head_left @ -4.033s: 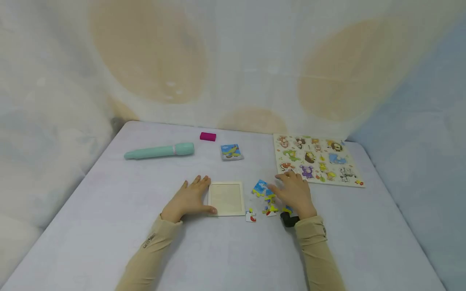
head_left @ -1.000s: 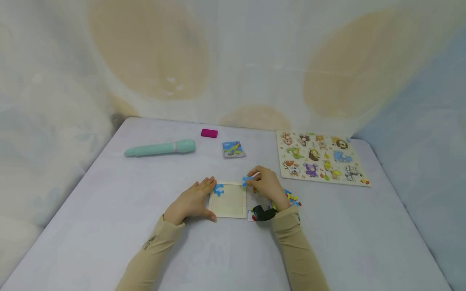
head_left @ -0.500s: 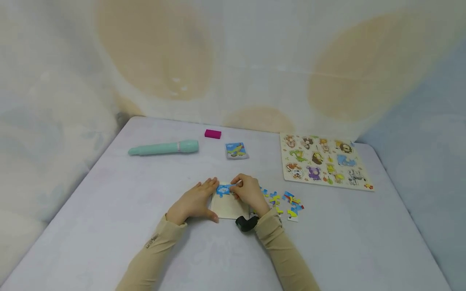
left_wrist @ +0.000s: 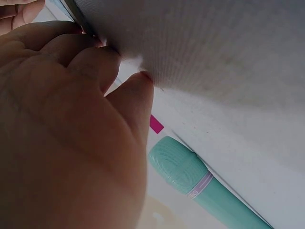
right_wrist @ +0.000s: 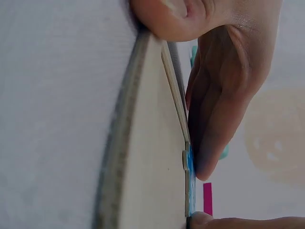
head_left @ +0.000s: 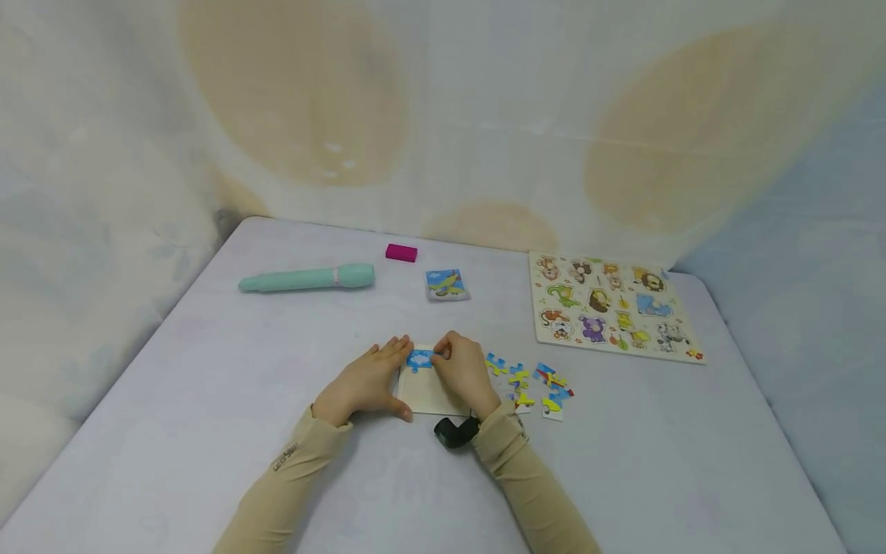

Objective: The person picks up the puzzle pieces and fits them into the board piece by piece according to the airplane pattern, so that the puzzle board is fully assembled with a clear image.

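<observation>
A pale wooden puzzle tray (head_left: 425,396) lies on the table between the two hands. Blue jigsaw pieces (head_left: 418,359) sit along its far edge, starting at the far left corner. My left hand (head_left: 363,385) rests against the tray's left side, fingers extended and thumb by the near left corner. At the far side, my right hand (head_left: 465,375) pinches a blue jigsaw piece, mostly hidden by the fingers. The right wrist view shows a right fingertip touching the end of the blue pieces (right_wrist: 191,186). Loose blue-and-yellow pieces (head_left: 552,405) lie right of the tray.
Behind the tray is a small packet with an airplane picture (head_left: 446,285). A magenta block (head_left: 401,252) and a mint-green microphone-shaped thing (head_left: 308,278) lie farther back. An animal puzzle board (head_left: 612,308) is at the back right. A black wrist camera (head_left: 453,432) hangs by the right sleeve.
My right hand has gone from the loose pieces leftward to the tray, bringing a blue piece to its far edge. Blue pieces now line the formerly bare tray's far edge. My left hand stays put.
</observation>
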Available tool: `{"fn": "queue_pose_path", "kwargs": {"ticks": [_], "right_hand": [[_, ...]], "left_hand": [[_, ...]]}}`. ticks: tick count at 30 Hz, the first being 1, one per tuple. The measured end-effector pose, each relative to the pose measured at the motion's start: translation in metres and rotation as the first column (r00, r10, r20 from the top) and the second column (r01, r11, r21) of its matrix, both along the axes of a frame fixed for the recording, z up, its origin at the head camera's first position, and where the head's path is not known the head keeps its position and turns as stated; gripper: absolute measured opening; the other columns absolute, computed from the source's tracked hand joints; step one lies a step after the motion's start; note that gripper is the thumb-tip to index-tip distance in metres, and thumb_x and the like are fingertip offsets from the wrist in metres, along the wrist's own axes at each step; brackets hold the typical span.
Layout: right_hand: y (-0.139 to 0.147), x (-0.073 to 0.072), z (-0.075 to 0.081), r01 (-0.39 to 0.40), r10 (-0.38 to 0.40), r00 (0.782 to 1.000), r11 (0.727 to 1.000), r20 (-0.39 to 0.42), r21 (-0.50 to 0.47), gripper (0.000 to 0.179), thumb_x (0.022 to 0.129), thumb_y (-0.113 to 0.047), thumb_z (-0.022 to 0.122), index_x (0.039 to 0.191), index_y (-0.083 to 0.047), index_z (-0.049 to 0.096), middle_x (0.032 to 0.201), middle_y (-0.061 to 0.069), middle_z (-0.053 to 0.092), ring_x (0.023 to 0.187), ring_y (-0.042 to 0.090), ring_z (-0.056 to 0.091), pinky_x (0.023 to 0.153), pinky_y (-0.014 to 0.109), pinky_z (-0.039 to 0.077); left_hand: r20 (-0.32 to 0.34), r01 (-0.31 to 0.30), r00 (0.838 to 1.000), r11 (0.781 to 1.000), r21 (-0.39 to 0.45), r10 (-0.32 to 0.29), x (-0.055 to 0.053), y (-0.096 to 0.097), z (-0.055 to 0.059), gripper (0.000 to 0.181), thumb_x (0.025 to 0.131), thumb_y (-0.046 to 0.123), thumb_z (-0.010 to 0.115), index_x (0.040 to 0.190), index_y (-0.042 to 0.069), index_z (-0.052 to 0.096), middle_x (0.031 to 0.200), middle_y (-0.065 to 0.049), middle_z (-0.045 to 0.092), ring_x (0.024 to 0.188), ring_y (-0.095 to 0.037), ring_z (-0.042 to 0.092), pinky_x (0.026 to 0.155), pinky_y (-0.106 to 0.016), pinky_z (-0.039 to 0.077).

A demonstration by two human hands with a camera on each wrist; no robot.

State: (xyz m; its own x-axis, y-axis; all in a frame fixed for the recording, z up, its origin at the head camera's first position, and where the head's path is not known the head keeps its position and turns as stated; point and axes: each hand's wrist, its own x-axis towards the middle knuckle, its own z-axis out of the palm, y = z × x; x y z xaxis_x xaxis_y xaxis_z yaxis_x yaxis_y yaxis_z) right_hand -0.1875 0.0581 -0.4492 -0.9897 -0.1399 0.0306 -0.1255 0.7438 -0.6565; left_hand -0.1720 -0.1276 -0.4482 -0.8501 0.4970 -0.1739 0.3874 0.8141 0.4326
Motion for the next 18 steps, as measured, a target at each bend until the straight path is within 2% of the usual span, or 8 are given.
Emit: {"fn": "queue_pose_path", "kwargs": {"ticks": [3, 8, 14, 18], "right_hand": [[0.0, 0.0, 0.0, -0.039, 0.039, 0.999, 0.999, 0.002, 0.015, 0.01, 0.086, -0.011, 0.07, 0.093, -0.005, 0.067, 0.071, 0.004, 0.058, 0.062, 0.013, 0.049, 0.055, 0.021, 0.038], [0.0, 0.0, -0.001, -0.068, 0.066, 0.997, 0.997, 0.042, 0.034, 0.019, 0.086, -0.018, 0.072, 0.098, -0.005, 0.064, 0.073, 0.002, 0.055, 0.066, 0.013, 0.048, 0.057, 0.022, 0.037], [0.003, -0.003, -0.002, -0.088, 0.087, 0.994, 0.996, 0.06, 0.014, 0.023, 0.087, -0.019, 0.072, 0.103, -0.005, 0.065, 0.082, 0.005, 0.059, 0.075, 0.015, 0.052, 0.064, 0.024, 0.042], [0.023, -0.008, 0.006, -0.127, 0.132, 0.986, 0.99, 0.104, -0.054, 0.021, 0.09, -0.02, 0.069, 0.106, -0.007, 0.067, 0.092, 0.007, 0.066, 0.083, 0.017, 0.06, 0.07, 0.027, 0.05]], "left_hand": [[0.0, 0.001, 1.0, 1.0, -0.001, -0.001, 0.0, 0.0, 0.001, 0.118, 0.062, 0.051, 0.086, 0.152, 0.002, 0.028, 0.16, -0.013, 0.024, 0.15, -0.03, 0.02, 0.121, -0.052, 0.019], [-0.002, 0.007, 1.0, 1.0, -0.001, -0.007, 0.0, 0.001, 0.001, 0.117, 0.063, 0.051, 0.086, 0.151, 0.001, 0.029, 0.16, -0.014, 0.025, 0.15, -0.03, 0.02, 0.121, -0.052, 0.019], [0.004, -0.003, 1.0, 1.0, 0.003, 0.003, 0.002, 0.001, 0.002, 0.117, 0.062, 0.049, 0.087, 0.151, 0.001, 0.028, 0.16, -0.014, 0.025, 0.15, -0.03, 0.021, 0.122, -0.052, 0.019], [0.012, -0.011, 1.0, 1.0, 0.002, 0.011, 0.001, 0.001, 0.003, 0.116, 0.062, 0.047, 0.088, 0.151, 0.001, 0.029, 0.16, -0.014, 0.025, 0.15, -0.03, 0.021, 0.122, -0.052, 0.019]]}}
